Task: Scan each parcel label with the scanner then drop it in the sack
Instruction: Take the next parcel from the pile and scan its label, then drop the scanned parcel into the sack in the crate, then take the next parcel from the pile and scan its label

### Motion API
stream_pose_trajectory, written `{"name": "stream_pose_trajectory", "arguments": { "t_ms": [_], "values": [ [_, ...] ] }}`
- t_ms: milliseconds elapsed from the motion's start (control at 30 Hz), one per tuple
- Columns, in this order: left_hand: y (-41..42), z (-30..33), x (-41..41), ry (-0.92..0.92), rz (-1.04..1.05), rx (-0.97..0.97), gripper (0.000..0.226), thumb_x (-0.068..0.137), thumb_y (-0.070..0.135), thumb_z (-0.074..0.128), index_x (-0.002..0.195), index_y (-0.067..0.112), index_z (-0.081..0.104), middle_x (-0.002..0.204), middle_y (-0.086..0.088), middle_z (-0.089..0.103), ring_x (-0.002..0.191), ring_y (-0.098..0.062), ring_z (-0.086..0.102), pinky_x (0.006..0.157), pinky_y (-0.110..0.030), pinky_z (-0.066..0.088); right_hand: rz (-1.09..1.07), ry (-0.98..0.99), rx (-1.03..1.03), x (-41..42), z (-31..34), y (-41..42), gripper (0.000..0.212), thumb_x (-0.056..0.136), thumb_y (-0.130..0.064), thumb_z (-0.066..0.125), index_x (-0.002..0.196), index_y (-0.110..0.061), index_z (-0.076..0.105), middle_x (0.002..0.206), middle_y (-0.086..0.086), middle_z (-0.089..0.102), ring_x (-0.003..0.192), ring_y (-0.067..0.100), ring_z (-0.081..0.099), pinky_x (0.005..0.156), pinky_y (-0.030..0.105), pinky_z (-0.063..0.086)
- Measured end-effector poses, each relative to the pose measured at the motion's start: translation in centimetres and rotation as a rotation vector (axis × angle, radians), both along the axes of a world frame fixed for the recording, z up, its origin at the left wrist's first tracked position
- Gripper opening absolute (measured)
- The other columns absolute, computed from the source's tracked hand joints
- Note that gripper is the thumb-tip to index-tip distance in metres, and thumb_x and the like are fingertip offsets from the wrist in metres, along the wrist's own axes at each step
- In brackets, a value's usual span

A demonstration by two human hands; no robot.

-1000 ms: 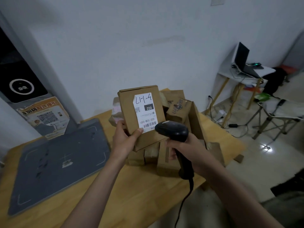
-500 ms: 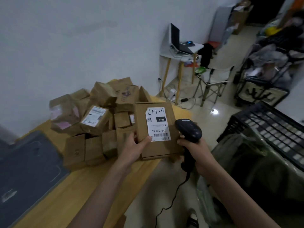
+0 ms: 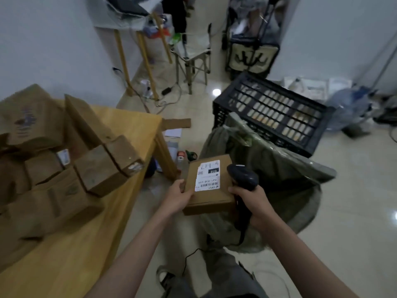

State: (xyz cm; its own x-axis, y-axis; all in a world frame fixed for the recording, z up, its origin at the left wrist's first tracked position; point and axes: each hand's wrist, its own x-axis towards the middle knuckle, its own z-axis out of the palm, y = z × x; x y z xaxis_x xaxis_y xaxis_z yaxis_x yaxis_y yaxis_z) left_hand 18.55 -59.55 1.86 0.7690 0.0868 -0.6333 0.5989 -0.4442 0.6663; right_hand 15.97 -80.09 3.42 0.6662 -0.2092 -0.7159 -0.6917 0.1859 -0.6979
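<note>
The left hand [image 3: 179,195] grips the parcel [image 3: 209,184]; the right hand [image 3: 255,204] beside it grips the scanner [image 3: 242,176], both above the sack [image 3: 279,168].

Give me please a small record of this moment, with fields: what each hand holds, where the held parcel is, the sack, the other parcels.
left hand: grips the labelled parcel by its left edge
right hand: grips the black scanner, beside the parcel
held parcel: off the table, at the sack's near edge, label up
sack: grey-green, open, on the floor before a black crate
other parcels: piled on the wooden table
</note>
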Motion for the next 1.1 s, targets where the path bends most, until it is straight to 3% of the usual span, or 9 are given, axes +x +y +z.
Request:
{"name": "stream_pose_trajectory", "arguments": {
  "t_ms": [67, 200, 367, 467, 600, 767, 867, 933, 1100],
  "values": [
    [-3.0, -1.7, 0.7, 0.080, -0.073, 0.002, 0.050, 0.096, 0.031, 0.060, 0.141, 0.015, 0.046, 0.129, -0.004, 0.060, 0.113, -0.019, 0.059, 0.094, -0.031, 0.048, -0.051, 0.060, -0.032, -0.2, -1.3, -2.7, 0.037, 0.085, -0.008, 0.077, 0.119, -0.013, 0.065, 0.110, 0.013, 0.071, 0.103, 0.033, 0.067, 0.095, 0.053, 0.056],
    [-6.7, -4.7, 2.0, 0.229, -0.169, 0.047, 0.062, 0.092, 0.040, 0.060, 0.147, 0.018, 0.042, 0.143, -0.004, 0.051, 0.123, -0.023, 0.055, 0.102, -0.037, 0.048, -0.141, 0.182, -0.036, -0.3, -4.3, -6.5, 0.035, 0.086, -0.006, 0.076, 0.118, -0.011, 0.062, 0.102, 0.012, 0.066, 0.091, 0.028, 0.063, 0.076, 0.041, 0.053],
    [-8.6, -6.7, 5.2, 0.259, -0.033, -0.131, 0.068, 0.091, 0.034, 0.065, 0.151, 0.021, 0.036, 0.144, -0.005, 0.052, 0.124, -0.022, 0.055, 0.109, -0.040, 0.044, -0.256, 0.202, -0.058, 2.6, -6.9, -8.9, 0.033, 0.085, -0.018, 0.081, 0.114, -0.012, 0.066, 0.105, 0.012, 0.069, 0.096, 0.029, 0.066, 0.088, 0.047, 0.057],
    [-8.3, -6.4, 6.7, 0.237, 0.001, -0.224, 0.070, 0.097, 0.025, 0.061, 0.156, 0.022, 0.026, 0.157, -0.007, 0.035, 0.139, -0.025, 0.042, 0.112, -0.039, 0.040, -0.220, 0.180, -0.149, 4.3, -8.1, -10.2, 0.036, 0.080, -0.024, 0.085, 0.112, -0.015, 0.072, 0.106, 0.010, 0.073, 0.098, 0.029, 0.068, 0.086, 0.042, 0.057],
    [-6.6, -5.5, 6.5, 0.148, -0.010, -0.165, 0.060, 0.097, 0.020, 0.061, 0.152, 0.023, 0.037, 0.155, -0.005, 0.038, 0.140, -0.021, 0.040, 0.112, -0.037, 0.039, -0.099, 0.190, -0.191, 5.1, -7.7, -9.7, 0.028, 0.082, -0.017, 0.081, 0.109, -0.015, 0.072, 0.101, 0.011, 0.072, 0.092, 0.029, 0.067, 0.084, 0.045, 0.056],
    [-2.1, -2.5, 5.1, 0.069, -0.003, -0.110, 0.045, 0.098, 0.017, 0.059, 0.141, 0.016, 0.050, 0.141, 0.001, 0.052, 0.130, -0.014, 0.049, 0.101, -0.025, 0.040, 0.087, 0.190, -0.140, 7.4, -5.7, -4.8, 0.033, 0.088, -0.017, 0.076, 0.119, -0.014, 0.067, 0.108, 0.014, 0.071, 0.100, 0.034, 0.069, 0.095, 0.055, 0.056],
    [2.2, 0.1, 3.7, -0.010, 0.034, -0.021, 0.036, 0.097, 0.017, 0.059, 0.133, 0.015, 0.057, 0.126, 0.005, 0.057, 0.117, -0.008, 0.053, 0.094, -0.020, 0.040, 0.246, 0.111, -0.133, 9.3, -3.5, 0.6, 0.029, 0.089, -0.011, 0.074, 0.116, -0.008, 0.066, 0.098, 0.016, 0.071, 0.090, 0.032, 0.069, 0.080, 0.047, 0.060],
    [5.7, 1.4, 2.5, -0.078, 0.096, 0.039, 0.033, 0.095, 0.015, 0.062, 0.128, 0.011, 0.061, 0.128, -0.001, 0.063, 0.117, -0.015, 0.059, 0.097, -0.024, 0.045, 0.396, 0.035, -0.113, 10.1, -1.7, 4.9, 0.022, 0.090, -0.005, 0.070, 0.112, -0.002, 0.067, 0.085, 0.016, 0.069, 0.076, 0.030, 0.066, 0.066, 0.040, 0.056],
    [14.7, 4.8, -2.4, -0.147, 0.269, 0.113, 0.030, 0.094, 0.016, 0.063, 0.124, 0.012, 0.065, 0.120, -0.003, 0.067, 0.114, -0.018, 0.062, 0.087, -0.025, 0.046, 0.700, -0.084, 0.018, 9.5, 2.5, 16.4, 0.007, 0.092, -0.002, 0.066, 0.099, -0.002, 0.065, 0.076, 0.015, 0.062, 0.064, 0.025, 0.061, 0.053, 0.034, 0.052]
  ]
}}
